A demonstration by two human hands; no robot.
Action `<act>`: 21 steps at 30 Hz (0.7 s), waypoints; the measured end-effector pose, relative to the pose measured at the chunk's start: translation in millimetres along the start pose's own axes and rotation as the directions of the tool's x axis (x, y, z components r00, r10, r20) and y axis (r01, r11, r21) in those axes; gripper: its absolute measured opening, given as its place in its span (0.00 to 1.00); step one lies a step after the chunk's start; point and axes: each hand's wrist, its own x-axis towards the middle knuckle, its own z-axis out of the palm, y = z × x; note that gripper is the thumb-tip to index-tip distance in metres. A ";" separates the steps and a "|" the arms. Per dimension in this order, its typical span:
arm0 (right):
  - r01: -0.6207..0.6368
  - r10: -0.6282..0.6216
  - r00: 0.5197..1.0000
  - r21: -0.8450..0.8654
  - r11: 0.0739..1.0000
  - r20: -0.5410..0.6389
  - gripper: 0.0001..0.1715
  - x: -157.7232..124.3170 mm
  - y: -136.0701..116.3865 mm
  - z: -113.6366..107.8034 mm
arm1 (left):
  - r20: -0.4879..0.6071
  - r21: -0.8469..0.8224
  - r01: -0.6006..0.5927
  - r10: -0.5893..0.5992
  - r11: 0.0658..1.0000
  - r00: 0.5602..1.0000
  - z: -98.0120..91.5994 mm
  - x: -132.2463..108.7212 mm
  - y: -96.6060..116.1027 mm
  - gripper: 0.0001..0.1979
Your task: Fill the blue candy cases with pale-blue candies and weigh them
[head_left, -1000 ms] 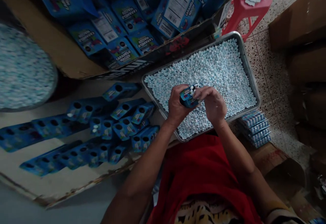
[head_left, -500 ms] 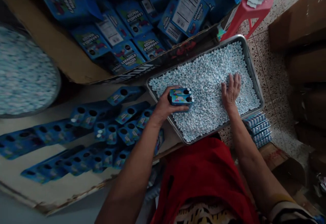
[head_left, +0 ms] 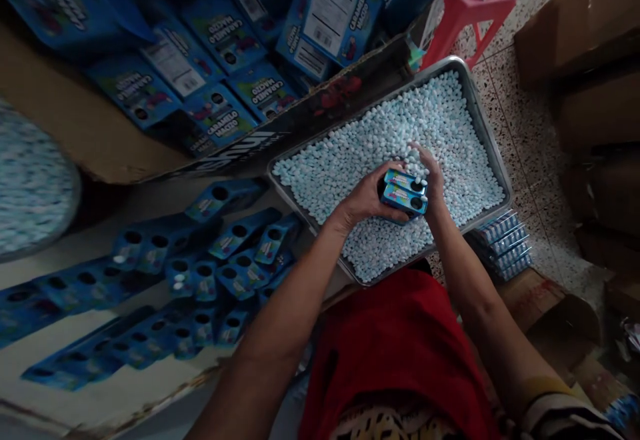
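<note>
Two small blue candy boxes lie side by side in my left hand, fingers wrapped round them above the tray. White candies show at the round holes in their ends. My right hand is cupped against those ends, with a heap of small white candies between its palm and the boxes. Beneath both hands, a metal tray is filled with loose pale blue and white candies.
Rows of blue boxes with round holes stand on the table at left. A large carton of blue boxes is behind. A round tub of candies, a red stool, blister-like packs and brown cartons surround the tray.
My right hand has left the candy bed and come left to the box ends, cupping candies. My left hand has carried the two boxes rightward over the tray. The view has shifted slightly.
</note>
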 end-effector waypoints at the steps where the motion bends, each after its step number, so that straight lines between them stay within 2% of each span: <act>1: -0.104 0.105 0.994 0.085 0.991 -0.008 0.12 0.4 -3.2 -0.6 | -0.010 0.049 -0.052 0.052 0.997 0.999 1.0 -6.1 6.7 0.51; 3: -0.284 0.290 0.957 0.266 0.921 0.016 0.10 -2.3 -13.2 -0.4 | -0.075 0.174 -0.124 0.139 0.977 0.987 -0.2 -23.7 18.1 0.49; 5: -0.356 0.353 0.932 0.398 0.845 0.084 0.10 -11.4 -27.4 1.9 | -0.189 0.303 -0.101 0.164 0.948 0.968 -3.4 -44.2 23.3 0.46; 8: -0.295 0.238 0.955 0.464 0.835 0.178 0.10 -36.8 -51.2 11.0 | -0.376 0.405 0.030 0.136 0.914 0.917 -3.4 -67.0 19.1 0.43; 11: -0.205 0.126 0.968 0.394 0.896 0.216 0.12 -65.3 -69.8 25.9 | -0.495 0.437 0.089 0.157 0.895 0.855 8.0 -73.2 12.1 0.43; 15: -0.091 0.040 0.985 0.301 0.949 0.170 0.13 -83.5 -81.9 43.2 | -0.524 0.440 0.085 0.179 0.894 0.832 22.8 -69.2 10.9 0.43; 18: -0.018 -0.034 0.986 0.313 0.950 0.162 0.17 -82.2 -85.1 52.3 | -0.590 0.398 0.111 0.161 0.911 0.791 20.1 -67.7 10.8 0.43; 19: -0.008 -0.047 0.984 0.314 0.949 0.169 0.19 -80.8 -85.7 55.4 | -0.594 0.394 0.120 0.153 0.911 0.789 17.6 -67.7 10.4 0.44; 21: 0.006 -0.066 0.979 0.297 0.955 0.195 0.25 -78.2 -86.7 62.0 | -0.552 0.402 0.122 0.134 0.908 0.823 12.9 -67.8 9.5 0.44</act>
